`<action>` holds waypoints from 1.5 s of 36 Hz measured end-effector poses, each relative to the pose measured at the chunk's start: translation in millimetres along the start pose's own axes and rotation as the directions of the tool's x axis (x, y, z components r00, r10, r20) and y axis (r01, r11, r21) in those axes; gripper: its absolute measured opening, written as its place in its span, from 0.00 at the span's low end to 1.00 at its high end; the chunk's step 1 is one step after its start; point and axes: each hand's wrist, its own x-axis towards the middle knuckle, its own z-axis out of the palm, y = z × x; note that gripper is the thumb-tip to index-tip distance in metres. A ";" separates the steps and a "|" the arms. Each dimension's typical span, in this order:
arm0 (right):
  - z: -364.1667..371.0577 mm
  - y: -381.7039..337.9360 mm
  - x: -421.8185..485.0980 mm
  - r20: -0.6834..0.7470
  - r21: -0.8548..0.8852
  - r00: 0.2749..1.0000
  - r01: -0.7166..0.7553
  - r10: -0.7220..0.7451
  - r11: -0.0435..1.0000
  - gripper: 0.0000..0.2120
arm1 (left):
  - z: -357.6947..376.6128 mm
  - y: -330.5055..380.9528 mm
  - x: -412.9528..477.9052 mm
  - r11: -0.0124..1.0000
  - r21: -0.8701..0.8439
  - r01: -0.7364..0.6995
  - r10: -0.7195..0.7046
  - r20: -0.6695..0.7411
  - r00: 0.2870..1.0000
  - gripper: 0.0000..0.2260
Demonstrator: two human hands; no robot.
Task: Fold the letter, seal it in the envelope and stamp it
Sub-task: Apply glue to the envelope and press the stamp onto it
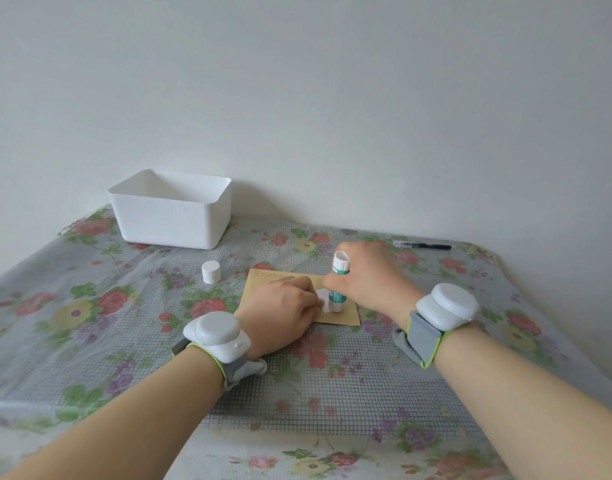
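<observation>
Right hand (367,278) is clenched round the green-and-white glue stick (339,285), pressing it on a small white paper stamp (323,304) on the tan paper envelope (335,315) lying just right of the white round cap (211,271). Left hand (280,313) fingers pin the stamp; too much drag could crumple or shift it

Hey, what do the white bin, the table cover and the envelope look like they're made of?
White bin: looks like matte moulded plastic, with smooth walls and rounded corners.
Table cover: probably thin plastic sheeting with a floral print; a mesh grid shows through and it has a faint sheen.
Envelope: seems to be plain tan kraft paper, flat and dull, lying under both hands.
</observation>
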 end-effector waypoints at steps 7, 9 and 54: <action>3.9 -2.7 3.1 -0.016 0.002 1.000 -0.003 0.003 1.000 0.14 | -2.6 0.7 0.6 1.000 0.014 -0.003 0.003 0.016 1.000 0.14; 3.6 -1.9 3.4 -0.023 -0.010 1.000 -0.009 0.009 1.000 0.11 | -3.2 1.2 0.6 1.000 0.027 -0.004 0.003 0.019 1.000 0.15; 14.8 -0.2 15.0 -0.177 0.103 0.983 -0.025 0.043 0.994 0.07 | -1.5 1.4 0.7 0.999 0.037 -0.025 0.025 0.013 1.000 0.15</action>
